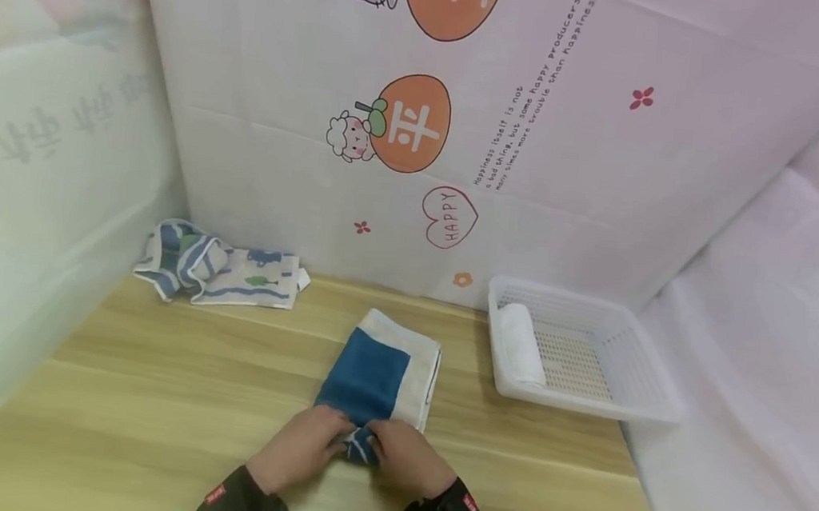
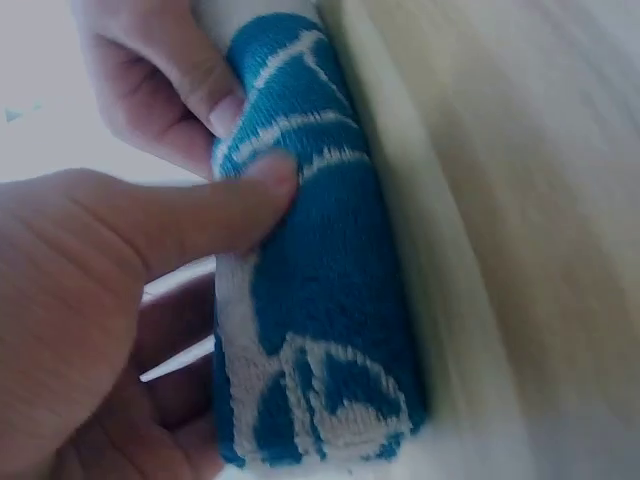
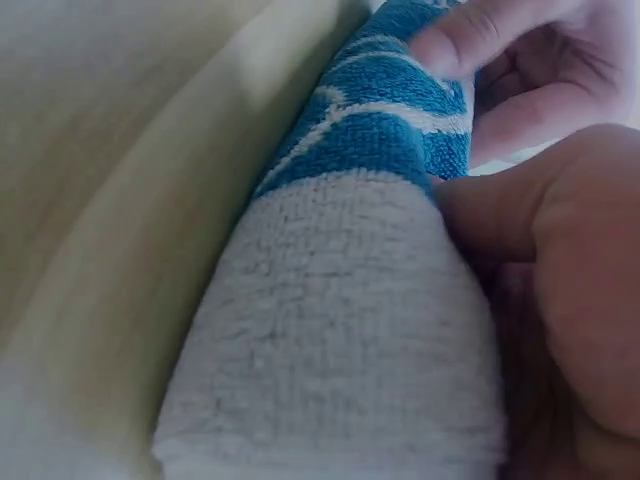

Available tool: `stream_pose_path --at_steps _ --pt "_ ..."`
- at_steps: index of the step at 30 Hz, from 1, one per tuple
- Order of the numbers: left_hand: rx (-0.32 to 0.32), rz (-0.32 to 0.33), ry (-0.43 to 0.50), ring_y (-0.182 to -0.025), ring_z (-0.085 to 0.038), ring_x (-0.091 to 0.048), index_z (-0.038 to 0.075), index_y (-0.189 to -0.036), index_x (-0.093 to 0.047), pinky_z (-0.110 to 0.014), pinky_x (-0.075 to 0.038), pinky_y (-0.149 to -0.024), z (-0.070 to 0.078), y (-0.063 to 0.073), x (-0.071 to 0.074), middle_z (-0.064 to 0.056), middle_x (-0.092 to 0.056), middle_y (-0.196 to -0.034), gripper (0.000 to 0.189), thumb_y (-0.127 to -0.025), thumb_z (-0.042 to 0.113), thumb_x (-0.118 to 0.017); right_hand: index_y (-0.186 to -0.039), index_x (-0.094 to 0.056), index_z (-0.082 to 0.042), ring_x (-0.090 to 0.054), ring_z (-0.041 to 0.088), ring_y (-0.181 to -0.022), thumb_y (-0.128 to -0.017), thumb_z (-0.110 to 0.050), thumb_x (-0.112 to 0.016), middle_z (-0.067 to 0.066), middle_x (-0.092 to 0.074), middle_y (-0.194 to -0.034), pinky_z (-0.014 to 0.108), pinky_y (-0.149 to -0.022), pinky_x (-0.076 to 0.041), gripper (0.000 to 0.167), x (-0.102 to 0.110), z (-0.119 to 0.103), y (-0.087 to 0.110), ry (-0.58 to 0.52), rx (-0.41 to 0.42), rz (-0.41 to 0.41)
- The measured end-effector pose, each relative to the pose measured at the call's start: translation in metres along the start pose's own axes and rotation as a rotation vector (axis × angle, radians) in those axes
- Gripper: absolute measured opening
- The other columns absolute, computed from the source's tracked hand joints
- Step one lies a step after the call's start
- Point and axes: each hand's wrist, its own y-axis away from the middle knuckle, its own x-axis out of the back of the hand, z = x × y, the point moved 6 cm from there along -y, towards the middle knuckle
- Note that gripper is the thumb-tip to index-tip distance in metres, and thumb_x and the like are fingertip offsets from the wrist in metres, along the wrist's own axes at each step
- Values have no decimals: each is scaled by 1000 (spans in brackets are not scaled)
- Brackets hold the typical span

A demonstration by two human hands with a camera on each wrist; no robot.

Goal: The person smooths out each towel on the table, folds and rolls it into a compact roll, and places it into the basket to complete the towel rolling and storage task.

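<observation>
A blue and off-white towel (image 1: pixel 365 376) lies folded on the wooden table, its near end turned into a thick roll (image 2: pixel 320 240). My left hand (image 1: pixel 308 446) grips one side of this roll, thumb (image 2: pixel 262 195) laid over the top and fingers behind it. On the other side my right hand (image 1: pixel 414 455) holds the roll, with its thumb against the edge in the right wrist view, next to the plain off-white end (image 3: pixel 340 320). Both hands sit close together at the near edge of the towel. Fingers behind the roll are partly hidden.
A crumpled patterned towel (image 1: pixel 217 268) lies at the back left against the wall sheet. At the right stands a white plastic basket (image 1: pixel 648 379) with a rolled white towel (image 1: pixel 521 344) along its left side. Printed white sheets enclose the table (image 1: pixel 174 397) at the back and sides.
</observation>
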Motion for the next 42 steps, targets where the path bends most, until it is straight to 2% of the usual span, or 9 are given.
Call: stream_pose_path --at_steps 7,10,14,19,23,28,33,37,42 --pt "32 -104 35 -66 -6 -50 14 -83 -71 -27 -45 -61 -16 -20 3 8 -59 -72 11 -93 11 -70 -114 -72 -7 -59 17 -96 -90 -12 -77 3 -65 -106 31 -81 -55 25 15 -24 19 236 -50 265" --pt "48 -146 79 -63 -7 -51 10 -88 -75 -26 -47 -60 -22 -28 6 5 -63 -73 11 -96 11 -68 -113 -70 -3 -62 21 -97 -87 -6 -78 8 -66 -106 31 -81 -57 27 9 -33 16 382 -61 278" --pt "50 -155 143 -79 -9 -64 6 -104 -77 -28 -55 -72 -24 -30 8 0 -73 -92 14 -97 14 -67 -111 -65 -2 -63 20 -95 -89 -1 -73 9 -66 -104 31 -79 -57 23 -2 -27 10 508 -51 270" --pt "16 -66 118 -104 -18 -65 8 -111 -75 -38 -56 -91 -12 -21 17 -2 -70 -110 23 -90 17 -77 -117 -64 -2 -64 22 -97 -92 -5 -71 8 -68 -106 35 -84 -57 26 3 -7 13 353 5 226" --pt "14 -78 66 -103 -16 -64 9 -117 -75 -36 -56 -90 -6 -12 19 -1 -68 -112 33 -86 18 -81 -124 -63 -5 -65 21 -105 -99 -8 -64 7 -69 -114 39 -91 -55 26 6 6 17 142 1 154" --pt "-5 -86 51 -103 -20 -67 7 -121 -73 -38 -57 -90 -7 -8 11 -5 -72 -113 31 -91 14 -75 -133 -60 -7 -65 21 -114 -104 -12 -57 6 -69 -124 40 -97 -55 29 5 14 18 5 -16 96" --pt "16 -109 90 -99 -22 -69 1 -121 -71 -37 -58 -84 -17 -15 7 -12 -74 -114 27 -97 12 -67 -132 -61 -7 -62 21 -113 -100 -12 -64 6 -67 -122 39 -96 -54 32 18 2 21 54 -38 205" --pt "16 -176 161 -98 -23 -69 -1 -121 -71 -37 -58 -81 -27 -28 9 -14 -74 -114 27 -99 13 -64 -124 -68 -4 -61 25 -112 -88 -7 -77 10 -67 -120 40 -94 -55 37 28 -15 27 218 -44 322" --pt "54 -233 206 -109 -28 -69 1 -122 -71 -44 -57 -92 -36 -36 9 -12 -74 -118 28 -100 17 -63 -128 -65 1 -62 28 -115 -89 -6 -76 15 -67 -125 39 -97 -55 41 17 -14 15 365 -52 257"
